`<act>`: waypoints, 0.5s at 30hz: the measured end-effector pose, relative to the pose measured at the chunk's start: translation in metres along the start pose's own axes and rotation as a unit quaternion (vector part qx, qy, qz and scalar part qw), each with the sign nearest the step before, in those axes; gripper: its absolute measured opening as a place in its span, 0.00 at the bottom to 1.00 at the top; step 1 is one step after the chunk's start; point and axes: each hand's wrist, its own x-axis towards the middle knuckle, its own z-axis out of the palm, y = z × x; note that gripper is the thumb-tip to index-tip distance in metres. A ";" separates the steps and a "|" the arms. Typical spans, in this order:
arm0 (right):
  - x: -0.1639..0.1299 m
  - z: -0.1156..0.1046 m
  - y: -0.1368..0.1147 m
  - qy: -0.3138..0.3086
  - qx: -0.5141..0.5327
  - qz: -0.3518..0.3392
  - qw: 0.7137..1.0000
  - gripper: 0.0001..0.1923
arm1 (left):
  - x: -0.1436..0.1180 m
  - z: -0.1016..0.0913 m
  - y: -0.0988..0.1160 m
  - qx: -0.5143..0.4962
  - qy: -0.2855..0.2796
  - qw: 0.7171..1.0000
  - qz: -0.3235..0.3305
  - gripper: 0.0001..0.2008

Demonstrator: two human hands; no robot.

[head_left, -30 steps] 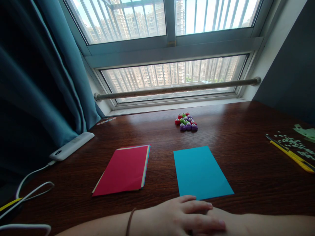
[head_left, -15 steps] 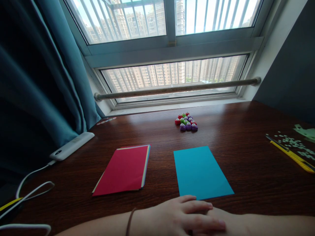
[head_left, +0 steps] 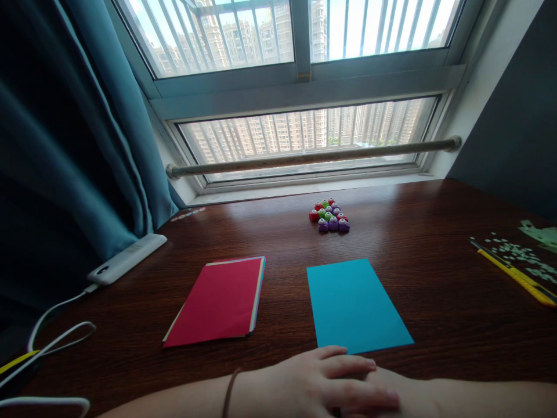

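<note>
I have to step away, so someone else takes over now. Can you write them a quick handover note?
Left hand lies flat over the right hand at the near table edge; both hold nothing.
Blue sheet lies just beyond the fingertips; the red-topped paper stack is to its left.
Small coloured punches are clustered near the window.
Yellow knife and paper bits are far right.
Blue sheet looks uncut; everything remains to do.

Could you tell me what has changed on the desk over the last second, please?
Nothing has visibly changed. The left hand still lies over the right hand at the near edge of the desk, holding nothing. The blue sheet, the red-topped paper stack and the cluster of small coloured punches sit where they were.
</note>
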 end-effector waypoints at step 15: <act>-0.001 0.000 0.001 -0.003 -0.024 -0.005 1.000 0.20 | 0.001 -0.002 0.002 -0.021 -0.005 0.999 -0.028 0.18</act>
